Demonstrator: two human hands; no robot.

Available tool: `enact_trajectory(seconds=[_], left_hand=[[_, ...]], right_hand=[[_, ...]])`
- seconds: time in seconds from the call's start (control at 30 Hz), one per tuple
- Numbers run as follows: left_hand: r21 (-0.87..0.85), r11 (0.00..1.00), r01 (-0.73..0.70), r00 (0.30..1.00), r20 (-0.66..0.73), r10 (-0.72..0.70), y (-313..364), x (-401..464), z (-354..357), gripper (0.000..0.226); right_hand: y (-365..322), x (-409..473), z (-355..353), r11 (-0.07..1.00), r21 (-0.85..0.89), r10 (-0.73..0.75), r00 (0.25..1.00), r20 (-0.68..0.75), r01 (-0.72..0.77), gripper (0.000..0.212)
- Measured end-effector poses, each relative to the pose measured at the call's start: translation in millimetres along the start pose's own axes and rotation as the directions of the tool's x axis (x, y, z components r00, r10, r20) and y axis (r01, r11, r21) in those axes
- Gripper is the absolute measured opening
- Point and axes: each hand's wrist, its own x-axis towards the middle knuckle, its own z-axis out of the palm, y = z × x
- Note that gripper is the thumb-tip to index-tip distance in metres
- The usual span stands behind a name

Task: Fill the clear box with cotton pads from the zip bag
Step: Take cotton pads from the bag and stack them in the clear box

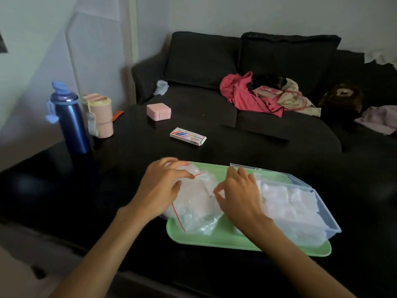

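Observation:
A clear zip bag [196, 203] with a red seal line lies on the left half of a green tray [217, 237], bulging with white cotton pads. My left hand [161, 188] grips the bag's upper left part, fingers curled over it. My right hand [240, 192] pinches the bag's right edge between thumb and forefinger. To the right, on the same tray, sits the clear box [322, 211], its lid open at the back, holding several white cotton pads [285, 201].
The tray sits on a dark table. A blue bottle [71, 123] and a pink cup stack [101, 115] stand at the left. A pink case [159, 111] and a small white carton [188, 136] lie farther back. Behind is a dark sofa with clothes.

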Motion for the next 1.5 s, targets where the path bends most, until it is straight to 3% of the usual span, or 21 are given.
enact_trajectory(seconds=[0.13,0.27,0.37,0.43,0.5,0.57,0.63,0.67,0.77,0.87,1.0,1.1,1.2,1.27,1.3,1.4,1.5], left_hand=[[0.04,0.994,0.099,0.982,0.155,-0.104,-1.2,3.7,12.6,0.035],[0.053,0.973,0.224,0.92,0.318,-0.229,-0.6,-0.1,12.7,0.048],[0.021,0.975,0.223,0.925,0.312,-0.218,-8.8,-3.8,9.0,0.051],[-0.079,0.969,0.236,0.95,0.227,-0.213,-12.4,-3.8,6.2,0.061],[-0.084,0.925,0.37,0.924,0.136,-0.358,-19.3,-4.9,2.9,0.082],[-0.035,0.784,0.62,0.777,0.165,-0.607,-28.6,-7.2,-2.0,0.097],[-0.022,0.649,0.76,0.629,0.272,-0.728,-37.9,-12.1,-1.9,0.087],[-0.088,0.605,0.791,0.599,0.313,-0.737,-41.1,-14.3,-0.4,0.076],[-0.437,0.511,0.74,0.658,0.315,-0.684,-46.9,-17.7,6.7,0.042],[-0.681,0.376,0.628,0.704,0.29,-0.648,-41.2,-15.1,8.8,0.011],[-0.787,0.098,0.609,0.675,0.449,-0.586,-30.5,-9.9,9.4,0.018],[-0.834,-0.165,0.527,0.721,0.542,-0.431,-23.5,-9.6,6.5,0.022],[-0.817,-0.292,0.497,0.733,0.575,-0.363,-16.9,-10.7,7.3,0.024],[-0.797,-0.267,0.542,0.71,0.604,-0.361,-13.0,-11.8,11.9,0.026],[-0.787,-0.186,0.589,0.691,0.609,-0.39,-11.2,-13.5,14.2,0.026],[-0.699,0.293,0.653,0.711,0.43,-0.557,-13.3,-18.1,19.1,0.02],[-0.429,0.715,0.551,0.785,-0.024,-0.619,-21.0,-26.4,15.3,0.025]], right_hand=[[-8.3,6.5,11.3,0.994,-0.101,-0.048,0.998,-0.026,0.045,0.025],[-21.4,16.0,18.7,0.989,-0.143,-0.04,0.999,-0.003,0.039,0.024],[-23.9,15.6,17.7,1.0,-0.02,0.012,0.999,-0.038,-0.012,0.021],[-20.2,12.6,12.9,0.991,0.112,0.077,0.996,-0.054,-0.07,0.026],[-17.7,10.7,9.5,0.98,0.182,0.083,0.997,-0.012,-0.079,0.029],[-15.7,10.2,5.5,0.974,0.22,0.051,0.998,0.029,-0.056,0.031],[-15.1,7.9,-0.4,0.956,0.293,0.035,0.999,-0.041,-0.022,0.029],[-14.7,5.9,-2.5,0.943,0.333,0.041,0.994,-0.105,-0.004,0.028],[-16.4,-2.3,-1.3,0.919,0.391,0.036,0.974,-0.222,0.055,0.03],[-17.4,-8.7,4.7,0.914,0.406,0.056,0.984,-0.171,0.018,0.026],[-12.4,-10.4,11.3,0.871,0.491,0.06,0.996,-0.063,-0.021,0.036],[-12.1,-10.0,11.5,0.759,0.646,0.121,0.993,-0.014,-0.083,0.042],[-11.1,-11.5,12.2,0.665,0.737,0.147,0.989,0.031,-0.122,0.053],[-11.8,-13.9,14.5,0.743,0.661,0.109,0.994,0.031,-0.102,0.058],[-13.4,-15.0,15.4,0.802,0.592,0.078,0.996,0.034,-0.084,0.059],[-16.7,-14.3,17.1,0.902,0.428,0.016,0.997,0.081,-0.05,0.071],[-13.9,-11.7,18.8,0.919,0.39,0.007,0.994,0.111,-0.05,0.078]])
